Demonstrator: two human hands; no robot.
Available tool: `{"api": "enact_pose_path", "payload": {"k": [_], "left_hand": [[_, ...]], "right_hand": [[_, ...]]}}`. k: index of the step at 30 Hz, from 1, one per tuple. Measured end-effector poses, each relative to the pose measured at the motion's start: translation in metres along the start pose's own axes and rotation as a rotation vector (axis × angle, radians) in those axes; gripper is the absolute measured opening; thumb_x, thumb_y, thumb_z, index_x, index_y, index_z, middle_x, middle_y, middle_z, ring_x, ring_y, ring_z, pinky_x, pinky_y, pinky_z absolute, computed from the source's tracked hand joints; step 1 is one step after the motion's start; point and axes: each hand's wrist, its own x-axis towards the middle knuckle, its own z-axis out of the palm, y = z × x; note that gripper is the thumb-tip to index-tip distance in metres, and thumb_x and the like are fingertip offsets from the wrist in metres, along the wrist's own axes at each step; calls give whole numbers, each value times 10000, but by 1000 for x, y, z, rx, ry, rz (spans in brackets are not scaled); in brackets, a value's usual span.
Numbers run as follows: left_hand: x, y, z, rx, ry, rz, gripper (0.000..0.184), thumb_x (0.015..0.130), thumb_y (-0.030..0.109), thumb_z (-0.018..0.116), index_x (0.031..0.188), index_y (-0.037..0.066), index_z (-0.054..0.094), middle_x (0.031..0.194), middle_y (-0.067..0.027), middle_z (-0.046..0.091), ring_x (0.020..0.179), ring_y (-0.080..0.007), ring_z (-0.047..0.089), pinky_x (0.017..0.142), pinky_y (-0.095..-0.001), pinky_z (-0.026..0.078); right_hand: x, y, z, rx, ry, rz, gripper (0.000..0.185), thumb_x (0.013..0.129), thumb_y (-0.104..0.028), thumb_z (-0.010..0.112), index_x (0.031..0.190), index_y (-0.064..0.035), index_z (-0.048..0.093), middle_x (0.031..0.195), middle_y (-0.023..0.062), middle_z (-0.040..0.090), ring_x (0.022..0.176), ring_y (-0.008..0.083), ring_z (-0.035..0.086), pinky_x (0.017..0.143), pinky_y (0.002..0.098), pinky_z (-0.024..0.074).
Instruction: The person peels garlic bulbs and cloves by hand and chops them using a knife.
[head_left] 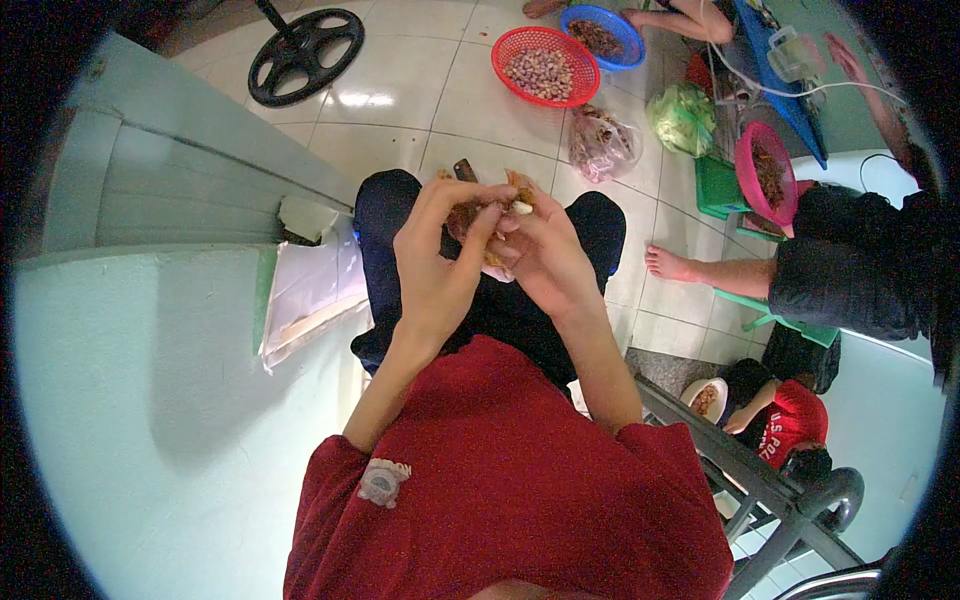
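My left hand [437, 238] and my right hand [552, 255] meet above my lap, with fingers bent and fingertips together. A small pale clove [522, 208] shows at the fingertips of my right hand. The left fingers press in close beside it; whether they grip it too, or a bit of skin, is hidden. Under the hands lies a heap of reddish-brown peelings [462, 220], partly covered by my fingers; what holds it I cannot tell. A dark brown flat piece [464, 171] sticks up just beyond the left fingers.
Ahead on the tiles stand a red basket [497, 68] of small pale-purple bulbs and a blue basket [634, 50]. Nearby lie a clear bag [603, 145] and a green bag [683, 120]. People sit at right, by a pink basket [746, 165] and metal railing [720, 445].
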Motion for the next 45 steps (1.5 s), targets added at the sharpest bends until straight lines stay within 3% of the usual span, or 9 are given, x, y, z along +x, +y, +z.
{"api": "enact_pose_path", "payload": {"k": [3, 7, 12, 15, 17, 24, 29, 40, 45], "left_hand": [[0, 2, 0, 19, 13, 46, 117, 888, -15, 631, 1003, -2, 614, 941, -71, 626, 890, -147, 627, 773, -241, 482], [-3, -3, 1, 60, 59, 99, 116, 905, -13, 618, 1018, 2, 599, 922, -55, 606, 824, -127, 608, 715, -232, 476], [-7, 5, 5, -285, 83, -128, 141, 925, -8, 595, 1063, -3, 569, 941, -67, 574, 806, -113, 580, 695, -247, 470], [-9, -5, 3, -395, -1, -119, 123, 969, 19, 540, 1089, -8, 553, 895, -43, 558, 757, -84, 546, 668, -239, 461], [-9, -7, 4, -440, -50, -186, 122, 991, 59, 511, 1093, 7, 555, 860, -32, 547, 722, -83, 521, 629, -229, 428], [-11, -4, 12, -672, -77, -436, 230, 1041, 183, 447, 1139, 10, 562, 775, -5, 516, 703, -83, 475, 637, -222, 395], [-13, -12, 13, -578, -80, -375, 191, 1021, 165, 504, 1113, 7, 560, 783, -8, 536, 696, -70, 505, 622, -223, 433], [-10, -4, 11, -473, -81, -309, 150, 978, 122, 586, 1062, -2, 576, 806, -3, 574, 671, -45, 530, 590, -203, 431], [-12, -9, 8, -471, -79, -173, 103, 948, 42, 584, 1036, -11, 586, 962, -29, 571, 791, -63, 550, 642, -209, 454]], "right_hand": [[-1, -1, -2, 69, 77, 40, 212, 955, -56, 541, 1162, -88, 511, 992, -20, 583, 689, 41, 541, 550, 187, 409], [1, 1, -19, 322, -186, 103, 216, 973, -68, 514, 1189, -57, 506, 968, -18, 582, 570, 9, 445, 510, 173, 353], [-1, -4, -8, 291, -133, 38, 165, 971, -42, 510, 1133, -73, 502, 903, -20, 560, 474, 13, 380, 458, 178, 327], [-1, -3, 0, -18, 1, -173, 89, 992, -38, 495, 1031, -111, 463, 1041, 24, 568, 488, 22, 349, 473, 183, 307], [1, -4, 6, -119, 129, -305, 185, 972, -36, 548, 897, -125, 405, 759, -22, 501, 455, 24, 367, 372, 204, 271], [6, 0, 1, -268, 160, -433, 218, 982, -119, 585, 885, -101, 391, 793, -4, 541, 477, 17, 373, 395, 193, 275], [9, 6, 2, -411, 243, -539, 245, 980, -118, 588, 871, -89, 370, 869, 35, 594, 517, 25, 424, 408, 198, 327], [1, -3, 3, -159, 35, -216, 216, 980, -81, 557, 859, -124, 384, 909, 44, 610, 507, 36, 388, 428, 190, 310], [3, -8, -7, -63, -67, -97, 178, 966, -34, 544, 881, -129, 420, 973, 47, 622, 501, 41, 386, 450, 188, 316]]}}
